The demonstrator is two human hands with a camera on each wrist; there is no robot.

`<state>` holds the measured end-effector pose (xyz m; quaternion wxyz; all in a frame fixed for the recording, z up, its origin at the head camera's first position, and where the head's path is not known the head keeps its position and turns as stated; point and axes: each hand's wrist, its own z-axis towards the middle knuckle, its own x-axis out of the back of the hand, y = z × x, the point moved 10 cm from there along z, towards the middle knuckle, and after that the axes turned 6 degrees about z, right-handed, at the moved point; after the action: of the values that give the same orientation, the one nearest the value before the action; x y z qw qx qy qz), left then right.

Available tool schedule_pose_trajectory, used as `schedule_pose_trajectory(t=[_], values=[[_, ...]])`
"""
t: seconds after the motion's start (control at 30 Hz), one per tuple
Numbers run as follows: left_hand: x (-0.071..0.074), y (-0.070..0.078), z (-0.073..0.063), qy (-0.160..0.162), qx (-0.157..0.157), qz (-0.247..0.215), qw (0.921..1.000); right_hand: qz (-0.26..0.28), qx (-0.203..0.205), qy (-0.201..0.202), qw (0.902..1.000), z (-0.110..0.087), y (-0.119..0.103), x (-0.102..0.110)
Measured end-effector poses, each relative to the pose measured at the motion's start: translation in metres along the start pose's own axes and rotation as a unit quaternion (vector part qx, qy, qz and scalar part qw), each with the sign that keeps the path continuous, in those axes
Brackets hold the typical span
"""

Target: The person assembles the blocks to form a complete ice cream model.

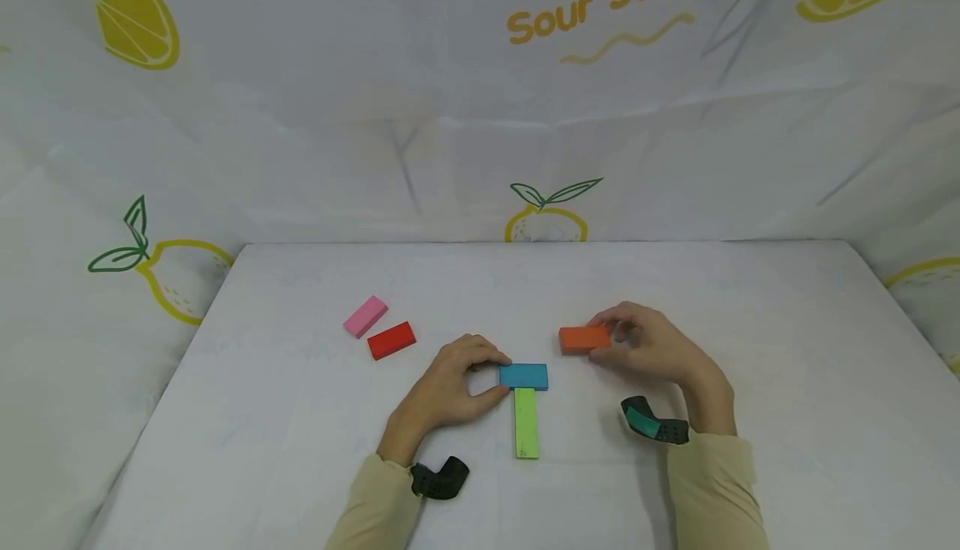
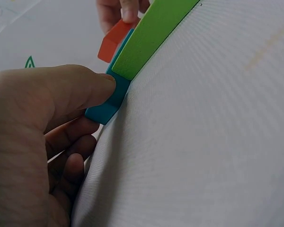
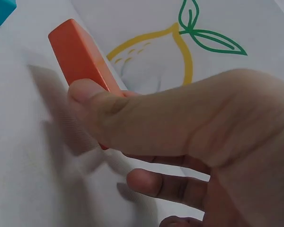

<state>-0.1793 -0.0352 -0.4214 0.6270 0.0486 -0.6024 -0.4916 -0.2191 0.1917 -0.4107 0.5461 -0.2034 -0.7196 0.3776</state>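
On the white table lies a blue block [image 1: 523, 376], set crosswise against the far end of a green block [image 1: 527, 423], the two forming a T. My left hand [image 1: 453, 383] pinches the blue block at its left end between thumb and fingers; the thumb [image 2: 97, 87] presses its near side. In my right hand [image 1: 652, 342] an orange block [image 1: 583, 339] is pinched by its right end, to the right of and farther back than the blue one. A shadow under it in the right wrist view suggests it is held just off the table.
A pink block [image 1: 366, 317] and a red block [image 1: 392, 340] lie at the back left, close together. Behind the table [image 1: 810, 325] hangs a white cloth [image 1: 450, 167] printed with lemons. Each wrist wears a dark camera band.
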Motion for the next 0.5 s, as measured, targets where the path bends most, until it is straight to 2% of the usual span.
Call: schedule_pose_trajectory(t=[0.27,0.5], values=[[-0.001,-0.002,0.0,0.0,-0.001,0.003,1.0,0.008,0.025,-0.031,0.9992,0.002,-0.008,-0.009],[-0.001,-0.002,0.0,-0.004,0.004,0.001,1.0,-0.003,0.041,-0.039,0.9984,0.004,-0.014,-0.015]])
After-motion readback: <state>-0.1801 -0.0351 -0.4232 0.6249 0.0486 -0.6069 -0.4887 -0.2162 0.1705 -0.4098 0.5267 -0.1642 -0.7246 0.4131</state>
